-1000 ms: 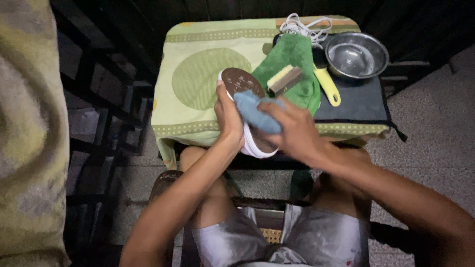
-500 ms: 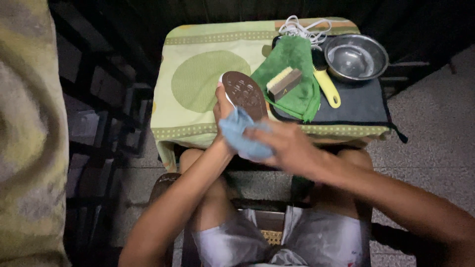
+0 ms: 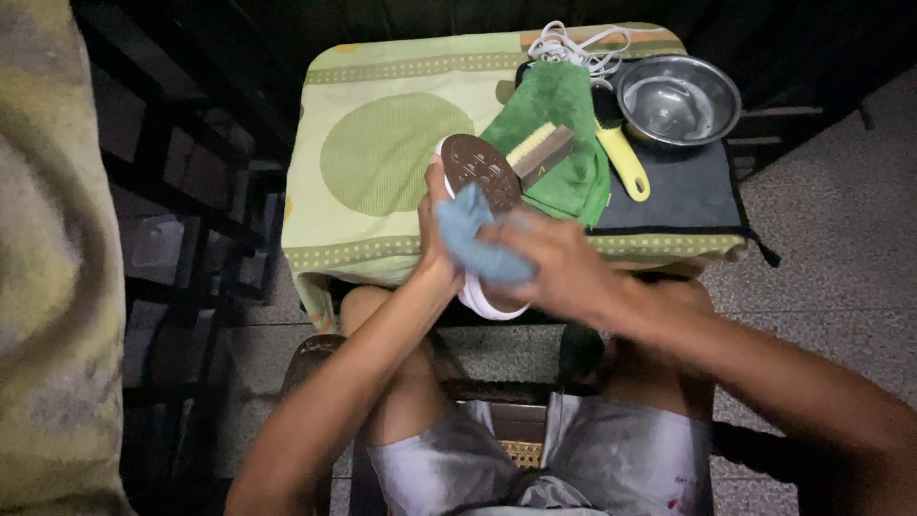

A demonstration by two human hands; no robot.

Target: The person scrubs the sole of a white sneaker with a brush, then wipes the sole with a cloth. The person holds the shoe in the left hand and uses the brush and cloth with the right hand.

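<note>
- Fingers of the right hand (image 3: 564, 268) are pressing together on a blue cloth (image 3: 478, 244), holding it against the sole of a shoe (image 3: 482, 191); this hand looks blurred.
- Fingers of the left hand (image 3: 435, 234) are wrapping around the left edge of the shoe, clamping it from the side, thumb partly hidden behind the cloth.
- Sitting between both sets of fingers, the shoe is being held sole-up above the near edge of a small table (image 3: 382, 105), its brown sole facing the camera and its white rim showing below the cloth.
- Just beyond the right fingers, a green towel (image 3: 559, 105) is lying on the table with a wooden scrub brush (image 3: 540, 153) resting on it.
- Farther right of those fingers, a yellow-handled brush (image 3: 626, 162) is lying on a dark mat (image 3: 683, 196), beside a metal bowl (image 3: 678, 96).
- Well beyond the fingers, at the table's far edge, a coiled white cord (image 3: 573, 43) is lying.
- Beneath the fingers, the person's knees and grey shorts (image 3: 573, 459) are showing, the person sitting on a chair.
- A pale green cloth with a large circle pattern is covering the table left of the fingers.
</note>
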